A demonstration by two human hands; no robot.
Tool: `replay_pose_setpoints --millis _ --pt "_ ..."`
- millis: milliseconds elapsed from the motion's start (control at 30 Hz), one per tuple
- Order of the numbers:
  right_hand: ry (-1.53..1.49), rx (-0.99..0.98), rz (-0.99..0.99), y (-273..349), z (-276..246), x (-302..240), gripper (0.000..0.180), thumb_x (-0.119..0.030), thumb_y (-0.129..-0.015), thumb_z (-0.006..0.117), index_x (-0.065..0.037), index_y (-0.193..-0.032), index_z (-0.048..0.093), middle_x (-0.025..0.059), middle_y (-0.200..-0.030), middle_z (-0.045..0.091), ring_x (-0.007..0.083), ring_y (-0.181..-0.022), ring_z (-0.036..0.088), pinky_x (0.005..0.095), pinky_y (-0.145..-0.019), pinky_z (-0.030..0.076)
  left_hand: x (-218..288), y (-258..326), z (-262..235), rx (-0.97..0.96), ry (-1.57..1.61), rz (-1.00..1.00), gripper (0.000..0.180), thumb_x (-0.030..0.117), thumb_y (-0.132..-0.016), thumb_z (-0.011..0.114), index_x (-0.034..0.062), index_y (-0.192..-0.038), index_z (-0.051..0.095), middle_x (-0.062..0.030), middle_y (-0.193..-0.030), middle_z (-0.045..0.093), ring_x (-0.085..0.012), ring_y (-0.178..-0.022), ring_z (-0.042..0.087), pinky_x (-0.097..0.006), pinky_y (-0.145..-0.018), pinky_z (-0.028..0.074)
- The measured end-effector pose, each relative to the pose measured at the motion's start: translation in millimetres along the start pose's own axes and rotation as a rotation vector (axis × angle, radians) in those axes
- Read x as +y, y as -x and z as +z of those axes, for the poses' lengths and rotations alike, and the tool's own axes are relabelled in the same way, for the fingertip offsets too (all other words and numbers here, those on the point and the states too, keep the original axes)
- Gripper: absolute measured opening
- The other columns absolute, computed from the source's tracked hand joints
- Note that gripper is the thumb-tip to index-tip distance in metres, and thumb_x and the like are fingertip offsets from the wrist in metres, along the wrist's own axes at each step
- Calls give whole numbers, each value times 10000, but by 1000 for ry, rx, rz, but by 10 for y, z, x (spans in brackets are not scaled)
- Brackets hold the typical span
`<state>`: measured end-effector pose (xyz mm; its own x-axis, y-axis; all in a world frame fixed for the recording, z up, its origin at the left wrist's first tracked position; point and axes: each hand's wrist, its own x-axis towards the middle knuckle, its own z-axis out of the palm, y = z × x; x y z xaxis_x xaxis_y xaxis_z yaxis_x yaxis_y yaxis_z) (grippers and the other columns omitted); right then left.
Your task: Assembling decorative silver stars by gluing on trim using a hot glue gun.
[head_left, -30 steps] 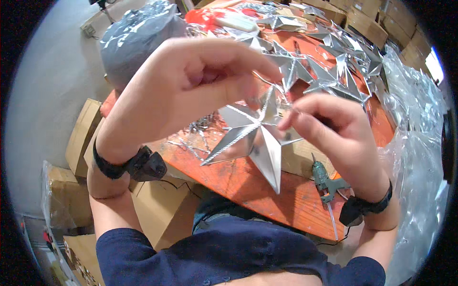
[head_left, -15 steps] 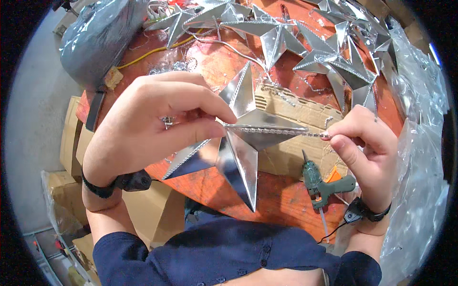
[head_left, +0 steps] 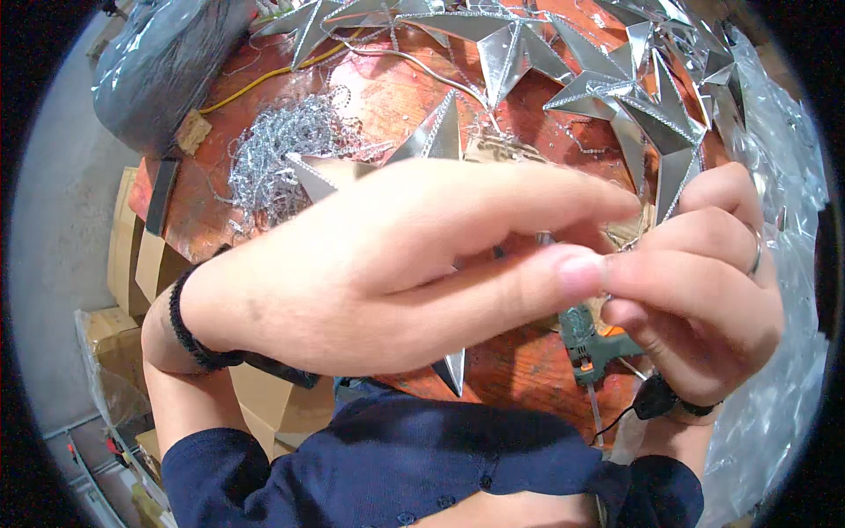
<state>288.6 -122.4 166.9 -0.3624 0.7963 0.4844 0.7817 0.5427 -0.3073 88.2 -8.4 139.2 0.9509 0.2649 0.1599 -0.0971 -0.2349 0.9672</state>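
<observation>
My left hand (head_left: 387,273) lies across a silver foil star (head_left: 437,134) and hides most of it. Only three of the star's points show: one above the hand, one at the left (head_left: 310,172), one below (head_left: 452,373). My right hand (head_left: 704,282) meets the left fingertips at the star's right side, thumb and fingers pinched together there. What exactly sits in the pinch is hidden. Both hands are held close to the camera, above the orange-red table (head_left: 387,88).
A green glue gun (head_left: 584,339) lies on the table under my right hand. A heap of silver bead chain (head_left: 273,154) is at the left, several finished silver stars (head_left: 616,88) at the back. A grey plastic bag (head_left: 158,62), cardboard boxes (head_left: 132,255) and clear plastic sheeting (head_left: 775,176) surround the table.
Both hands and the star have risen toward the camera. My hands, apart half a second ago, have come together at the star's right side, and the left hand now covers the star.
</observation>
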Motion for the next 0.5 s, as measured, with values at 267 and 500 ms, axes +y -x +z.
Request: replay_pose_setpoints --millis 267,500 --pt "111 35 -2 1 8 -130 147 -244 -777 728 -120 -848 692 -18 -736 620 145 -627 471 332 -647 328 51 -12 -44 -188 215 -230 357 218 -1018 467 -74 -1192 576 -123 -1093 640 -178 -1054 587 -313 -906 447" --pt "77 143 68 141 2 -52 161 -197 -733 755 -119 -859 693 5 -786 638 181 -684 477 337 -695 346 -30 141 -14 -110 167 -197 200 136 -968 545 -25 -930 659 -90 -897 628 -178 -865 600 -297 -780 455"
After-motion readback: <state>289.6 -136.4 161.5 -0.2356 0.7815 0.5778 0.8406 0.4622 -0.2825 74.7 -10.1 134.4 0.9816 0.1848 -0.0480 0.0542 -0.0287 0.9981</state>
